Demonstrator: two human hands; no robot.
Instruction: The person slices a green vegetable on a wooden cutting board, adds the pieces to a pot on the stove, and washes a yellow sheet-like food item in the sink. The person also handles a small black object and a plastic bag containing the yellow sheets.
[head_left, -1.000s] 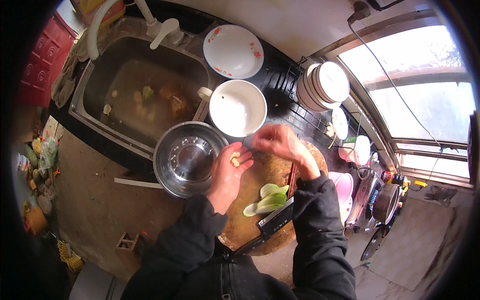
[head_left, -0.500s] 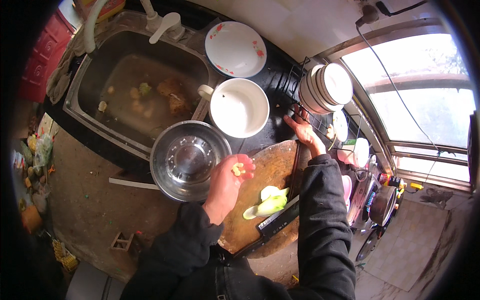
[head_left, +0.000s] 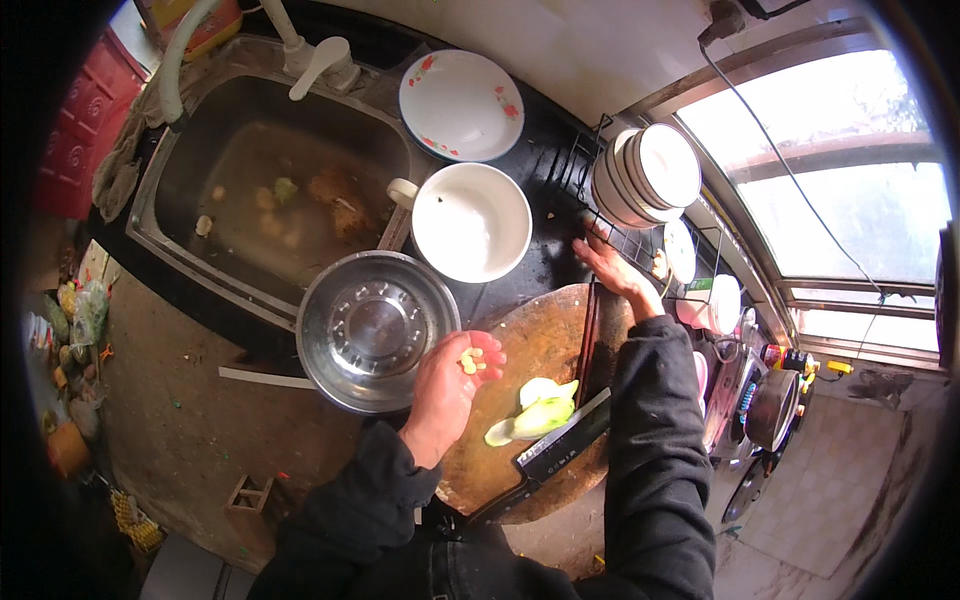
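Observation:
My left hand [head_left: 450,385] is cupped, palm up, around several small pale-yellow pieces that look like peeled garlic cloves [head_left: 470,360]. It hovers between the steel bowl [head_left: 350,290] and a round wooden chopping board [head_left: 540,320]. On the board lie a pale green, leafy vegetable piece [head_left: 545,412] and a black-bladed cleaver [head_left: 565,450], its handle toward me. My right hand [head_left: 615,268], fingers stretched out, is beside the black wire rack [head_left: 580,165]. Its fingertips are partly in shadow, and whether they touch the rack I cannot tell.
A white mug [head_left: 470,225] and a floral plate [head_left: 462,105] stand behind the bowl. The sink [head_left: 300,150] holds murky water with scraps in it. Stacked bowls [head_left: 655,170] sit in the rack by the window. A pan [head_left: 772,410] lies farther right.
The view has shifted slightly. My left hand, still holding the pale pieces, is a little lower and nearer me; my right hand stays by the rack with its fingers extended.

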